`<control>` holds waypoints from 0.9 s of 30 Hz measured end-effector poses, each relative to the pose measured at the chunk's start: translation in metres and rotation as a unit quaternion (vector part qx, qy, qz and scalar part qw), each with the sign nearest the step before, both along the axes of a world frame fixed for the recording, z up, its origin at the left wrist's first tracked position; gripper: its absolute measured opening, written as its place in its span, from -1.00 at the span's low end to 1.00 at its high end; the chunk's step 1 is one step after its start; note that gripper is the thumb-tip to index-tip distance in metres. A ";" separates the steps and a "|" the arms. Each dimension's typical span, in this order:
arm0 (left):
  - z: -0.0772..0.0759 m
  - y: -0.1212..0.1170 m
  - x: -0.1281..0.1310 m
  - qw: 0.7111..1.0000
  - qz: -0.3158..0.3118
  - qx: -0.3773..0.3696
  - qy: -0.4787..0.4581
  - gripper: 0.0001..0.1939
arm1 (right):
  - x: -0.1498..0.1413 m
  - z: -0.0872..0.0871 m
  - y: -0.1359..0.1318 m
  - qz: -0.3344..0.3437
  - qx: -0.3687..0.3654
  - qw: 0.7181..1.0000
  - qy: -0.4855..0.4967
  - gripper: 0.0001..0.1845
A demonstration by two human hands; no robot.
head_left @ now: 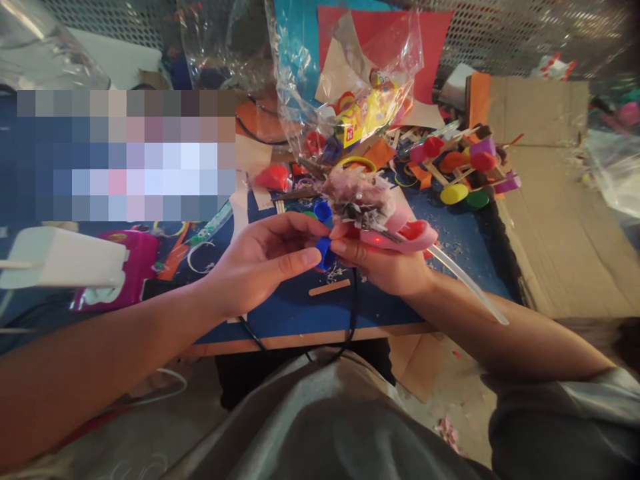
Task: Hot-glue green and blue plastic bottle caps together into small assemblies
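Below spreads a cluttered blue desk (pixel 297 323). Pinched in the grip of the left hand (pixel 267 257), a blue cap (pixel 326 253) sits just right of its thumb, and fingertips of the right hand (pixel 393 268) meet its other side, so neither hand is clearly nearer. That right hand also has its grip around a pink glue gun (pixel 420 235); its clear stick (pixel 470 283) slants away to the lower right, the nozzle hidden. A second blue cap (pixel 323 212) shows just beyond.

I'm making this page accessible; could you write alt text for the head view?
A person's left hand and right hand pinch a small blue cap over a blue table. The right hand also holds a pink glue gun. Colourful caps and cardboard lie to the right.
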State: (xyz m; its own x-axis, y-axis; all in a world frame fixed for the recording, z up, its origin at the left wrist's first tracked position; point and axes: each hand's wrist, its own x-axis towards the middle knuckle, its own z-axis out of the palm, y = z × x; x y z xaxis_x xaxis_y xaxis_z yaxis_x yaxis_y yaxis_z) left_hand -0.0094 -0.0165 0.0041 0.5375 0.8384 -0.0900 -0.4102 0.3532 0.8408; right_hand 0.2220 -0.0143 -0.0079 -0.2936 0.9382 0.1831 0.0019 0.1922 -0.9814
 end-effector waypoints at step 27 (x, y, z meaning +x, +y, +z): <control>-0.007 0.000 -0.003 0.993 0.010 0.120 0.018 -0.74 | 0.002 -0.001 -0.005 0.027 -0.114 0.987 0.111 -0.50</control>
